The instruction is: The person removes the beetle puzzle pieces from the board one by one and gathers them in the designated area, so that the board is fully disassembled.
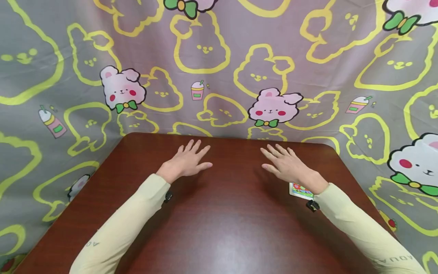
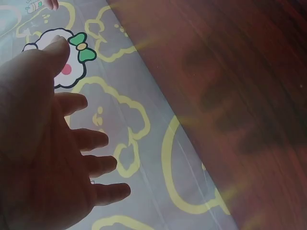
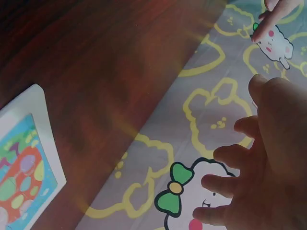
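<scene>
- White-framed flat board with a colourful printed picture lay on the table behind the right fingers, on the person's side, partly hidden by the right wrist in the head view.
- Its picture, clearer in the right wrist view, showed a red shape with coloured ovals on light blue; the frame ran off that view's edge.
- The right hand was raised palm down, its fingers spread and loosely extended, gripping nothing.
- The left hand was likewise raised, its fingers fanned apart and gripping nothing, well apart from the board.
- Both sets of fingertips pointed towards the far table edge, and the thumbs pointed towards each other across bare wood.
- Below both sets of fingers spread the dark reddish-brown wooden table, with soft shadows of the hands on it.
- Beyond the fingertips hung a grey cloth with yellow outlines and white rabbit faces.
- Behind the fingers, pale cream long sleeves covered both forearms, and a small black device sat beneath the right wrist.
</scene>
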Tool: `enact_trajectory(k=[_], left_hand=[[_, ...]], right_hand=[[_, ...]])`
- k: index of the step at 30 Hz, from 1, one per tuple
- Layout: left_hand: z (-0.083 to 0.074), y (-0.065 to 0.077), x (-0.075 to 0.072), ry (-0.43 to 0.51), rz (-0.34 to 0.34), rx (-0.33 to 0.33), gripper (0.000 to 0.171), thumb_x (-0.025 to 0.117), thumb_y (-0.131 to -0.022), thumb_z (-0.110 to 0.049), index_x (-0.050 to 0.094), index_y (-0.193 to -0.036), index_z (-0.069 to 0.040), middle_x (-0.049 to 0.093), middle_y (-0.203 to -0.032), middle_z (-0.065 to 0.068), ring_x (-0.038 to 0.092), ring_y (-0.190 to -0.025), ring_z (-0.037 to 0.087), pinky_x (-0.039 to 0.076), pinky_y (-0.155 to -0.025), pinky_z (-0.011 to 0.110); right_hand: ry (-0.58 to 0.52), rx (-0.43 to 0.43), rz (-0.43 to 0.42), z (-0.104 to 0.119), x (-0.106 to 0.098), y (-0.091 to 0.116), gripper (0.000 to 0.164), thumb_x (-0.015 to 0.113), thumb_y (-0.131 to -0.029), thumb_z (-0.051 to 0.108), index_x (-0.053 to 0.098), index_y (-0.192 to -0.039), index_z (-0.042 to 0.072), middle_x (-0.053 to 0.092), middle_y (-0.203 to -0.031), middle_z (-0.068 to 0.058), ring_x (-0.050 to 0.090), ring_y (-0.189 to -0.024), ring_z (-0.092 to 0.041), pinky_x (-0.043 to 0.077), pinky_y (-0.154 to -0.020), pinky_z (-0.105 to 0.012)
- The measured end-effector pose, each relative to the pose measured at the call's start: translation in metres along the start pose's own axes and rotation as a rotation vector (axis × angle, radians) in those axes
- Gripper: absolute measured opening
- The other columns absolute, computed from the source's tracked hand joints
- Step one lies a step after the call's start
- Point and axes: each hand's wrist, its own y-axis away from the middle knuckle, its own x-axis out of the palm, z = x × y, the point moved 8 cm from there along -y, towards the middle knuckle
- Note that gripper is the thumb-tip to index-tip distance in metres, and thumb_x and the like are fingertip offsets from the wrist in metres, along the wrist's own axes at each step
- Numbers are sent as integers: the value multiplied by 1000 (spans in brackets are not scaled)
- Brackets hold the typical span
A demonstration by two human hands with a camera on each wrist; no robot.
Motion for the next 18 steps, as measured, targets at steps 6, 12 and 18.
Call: enact_trajectory(k=[6, 12, 18], left_hand=[[-6, -4, 4, 3, 3, 7, 77, 37, -97, -65, 10, -159, -28, 3, -166, 15, -1, -153, 39, 12, -120, 63], [-18, -9, 8, 14, 9, 32, 77, 37, -97, -65, 10, -159, -28, 3, -166, 14, -1, -153, 39, 13, -120, 62], [-33, -17, 15, 11, 17, 65, 77, 37, -98, -65, 12, -159, -27, 5, -166, 15, 1, -153, 38, 14, -120, 61]], right_hand=[[-11, 14, -9, -3, 2, 4, 69, 47, -99, 53, 30, -156, 17, 31, -159, -16, 27, -146, -45, 21, -113, -70], [-35, 43, -15, -8, 3, 12, 68, 47, -99, 53, 31, -155, 17, 31, -159, -17, 26, -146, -46, 20, -112, -70], [-54, 59, -33, -12, 4, 19, 68, 45, -100, 54, 32, -155, 17, 32, -159, -17, 27, -145, -46, 22, -111, -71]])
